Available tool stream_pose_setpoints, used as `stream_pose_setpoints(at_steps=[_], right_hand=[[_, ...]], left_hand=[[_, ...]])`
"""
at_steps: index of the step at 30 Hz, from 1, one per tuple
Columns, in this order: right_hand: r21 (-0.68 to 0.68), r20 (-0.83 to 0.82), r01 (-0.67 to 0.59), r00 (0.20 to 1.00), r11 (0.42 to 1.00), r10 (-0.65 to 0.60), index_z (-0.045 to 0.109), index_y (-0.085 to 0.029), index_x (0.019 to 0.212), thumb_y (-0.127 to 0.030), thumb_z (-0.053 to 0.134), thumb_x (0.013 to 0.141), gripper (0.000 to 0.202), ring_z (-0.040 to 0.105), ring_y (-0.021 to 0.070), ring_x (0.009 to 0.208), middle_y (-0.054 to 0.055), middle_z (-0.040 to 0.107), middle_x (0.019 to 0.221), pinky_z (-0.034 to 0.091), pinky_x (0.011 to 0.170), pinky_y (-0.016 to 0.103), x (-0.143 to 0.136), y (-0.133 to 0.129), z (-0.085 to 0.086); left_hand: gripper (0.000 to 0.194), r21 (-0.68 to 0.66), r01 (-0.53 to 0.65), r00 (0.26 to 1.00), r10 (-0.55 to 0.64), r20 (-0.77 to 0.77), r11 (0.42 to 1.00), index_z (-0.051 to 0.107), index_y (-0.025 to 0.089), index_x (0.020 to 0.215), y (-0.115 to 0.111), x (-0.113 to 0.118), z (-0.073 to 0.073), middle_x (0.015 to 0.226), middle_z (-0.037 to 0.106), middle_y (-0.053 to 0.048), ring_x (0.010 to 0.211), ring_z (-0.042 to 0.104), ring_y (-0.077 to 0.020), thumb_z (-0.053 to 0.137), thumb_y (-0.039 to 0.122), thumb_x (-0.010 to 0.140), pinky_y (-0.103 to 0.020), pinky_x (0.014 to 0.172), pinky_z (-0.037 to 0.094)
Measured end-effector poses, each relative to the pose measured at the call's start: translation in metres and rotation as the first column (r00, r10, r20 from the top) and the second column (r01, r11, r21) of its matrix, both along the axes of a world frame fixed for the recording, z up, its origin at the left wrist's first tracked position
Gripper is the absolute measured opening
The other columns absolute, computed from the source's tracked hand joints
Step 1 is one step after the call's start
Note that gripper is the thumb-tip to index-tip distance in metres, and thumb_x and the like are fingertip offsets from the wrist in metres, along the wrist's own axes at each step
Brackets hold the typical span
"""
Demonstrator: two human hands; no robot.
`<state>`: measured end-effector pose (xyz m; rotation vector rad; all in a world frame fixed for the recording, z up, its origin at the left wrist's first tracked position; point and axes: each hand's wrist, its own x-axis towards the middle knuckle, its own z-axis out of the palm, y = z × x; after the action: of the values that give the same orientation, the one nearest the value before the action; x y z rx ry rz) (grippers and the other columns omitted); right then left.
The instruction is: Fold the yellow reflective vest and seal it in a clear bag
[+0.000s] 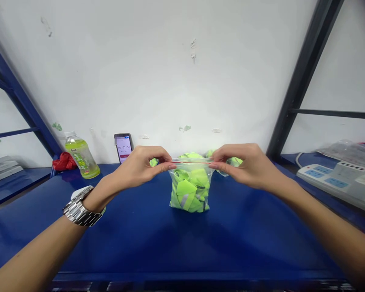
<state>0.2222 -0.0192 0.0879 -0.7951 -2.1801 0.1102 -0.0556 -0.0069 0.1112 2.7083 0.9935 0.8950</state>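
A clear zip-lock bag (190,190) with a red seal line along its top is held upright in front of me. Inside it are folded neon-green straps with grey reflective strips. At the bag's upper left corner, my left hand (146,164) pinches the edge between thumb and fingers. My right hand (241,166) grips the upper right corner in the same way. The bag's mouth is stretched flat between both hands. Behind it lie more neon-green pieces (192,155), partly hidden by the bag and my hands.
The blue table (133,239) runs back to a white wall. On the left stand a green drink bottle (82,156), a red cloth bundle (64,161) and a phone (123,147) showing a timer. A white power strip (337,180) lies at the right.
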Motion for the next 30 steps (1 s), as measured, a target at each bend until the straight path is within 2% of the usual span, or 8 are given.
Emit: stream_pose_setpoints(at_steps=[5,8,12,15,19,22,25,30], right_hand=[[0.193,0.01,0.161,0.986,0.968,-0.166,0.062,-0.021,0.076,-0.033,0.059,0.088,0.017,0.061,0.0157,0.063,0.003,0.068,0.073,0.046,0.058,0.029,0.002,0.006,-0.006],[0.198,0.033,0.176,0.982,0.964,-0.186,0.059,-0.02,0.079,-0.029,0.057,0.089,0.013,0.062,0.0149,0.062,0.003,0.068,0.073,0.045,0.056,0.027,0.003,0.007,-0.011],[0.192,-0.026,0.173,0.985,0.966,-0.171,0.054,-0.022,0.089,-0.028,0.058,0.088,0.008,0.064,0.0165,0.065,0.002,0.067,0.075,0.046,0.057,0.027,0.005,0.008,-0.015],[0.213,-0.03,0.159,0.987,0.964,-0.156,0.05,-0.023,0.102,-0.025,0.057,0.089,0.015,0.065,0.0179,0.07,0.002,0.067,0.079,0.047,0.059,0.028,0.007,0.007,-0.016],[0.186,0.062,0.135,0.987,0.973,-0.149,0.052,-0.02,0.113,-0.019,0.051,0.091,0.022,0.064,0.0168,0.072,0.004,0.067,0.085,0.048,0.064,0.029,0.009,0.006,-0.014],[0.144,0.114,0.142,0.981,0.979,-0.159,0.058,-0.019,0.104,-0.019,0.05,0.091,0.016,0.061,0.0166,0.075,0.005,0.066,0.09,0.046,0.066,0.029,0.01,0.003,-0.012],[0.116,0.171,0.177,0.966,0.977,-0.195,0.061,-0.019,0.093,-0.023,0.05,0.092,0.012,0.06,0.018,0.08,0.005,0.065,0.09,0.045,0.068,0.031,0.011,0.001,-0.009],[0.097,0.136,0.226,0.962,0.969,-0.238,0.058,-0.018,0.085,-0.02,0.05,0.089,0.009,0.058,0.0172,0.074,0.005,0.064,0.084,0.044,0.065,0.03,0.008,-0.001,-0.01]], left_hand=[[0.023,0.09,-0.071,0.997,0.074,-0.026,0.993,0.062,0.016,0.079,0.003,0.003,-0.005,0.074,0.066,0.001,0.064,0.057,-0.0087,0.059,0.038,0.087,-0.021,0.06,0.042],[0.02,0.124,-0.07,0.997,0.073,-0.016,0.99,0.061,0.017,0.082,0.005,0.007,-0.011,0.076,0.065,0.001,0.066,0.057,-0.0088,0.057,0.034,0.089,-0.021,0.062,0.042],[0.015,0.152,-0.078,0.996,0.072,0.047,0.985,0.058,0.018,0.097,0.004,0.012,-0.014,0.081,0.064,0.001,0.07,0.057,-0.0094,0.056,0.031,0.09,-0.021,0.064,0.043],[0.017,0.124,-0.066,0.997,0.069,-0.019,0.99,0.058,0.019,0.105,0.003,0.013,-0.01,0.088,0.066,0.0,0.074,0.059,-0.0107,0.052,0.029,0.092,-0.022,0.067,0.044],[0.015,0.034,-0.087,0.985,0.091,-0.149,0.996,0.058,0.018,0.099,0.001,0.01,-0.004,0.088,0.065,-0.002,0.075,0.058,-0.0124,0.048,0.026,0.093,-0.024,0.064,0.042],[0.016,0.028,-0.087,0.974,0.091,-0.208,0.996,0.057,0.018,0.094,-0.001,0.007,-0.001,0.084,0.062,-0.001,0.071,0.054,-0.0123,0.045,0.029,0.095,-0.024,0.062,0.04],[0.016,0.075,-0.065,0.97,0.08,-0.231,0.995,0.055,0.018,0.093,-0.001,0.007,0.0,0.089,0.059,-0.003,0.074,0.054,-0.0129,0.044,0.028,0.095,-0.025,0.066,0.04],[0.016,0.099,-0.067,0.97,0.088,-0.225,0.993,0.053,0.016,0.091,-0.002,0.007,-0.003,0.082,0.057,-0.002,0.069,0.051,-0.0125,0.044,0.028,0.095,-0.025,0.063,0.038]])
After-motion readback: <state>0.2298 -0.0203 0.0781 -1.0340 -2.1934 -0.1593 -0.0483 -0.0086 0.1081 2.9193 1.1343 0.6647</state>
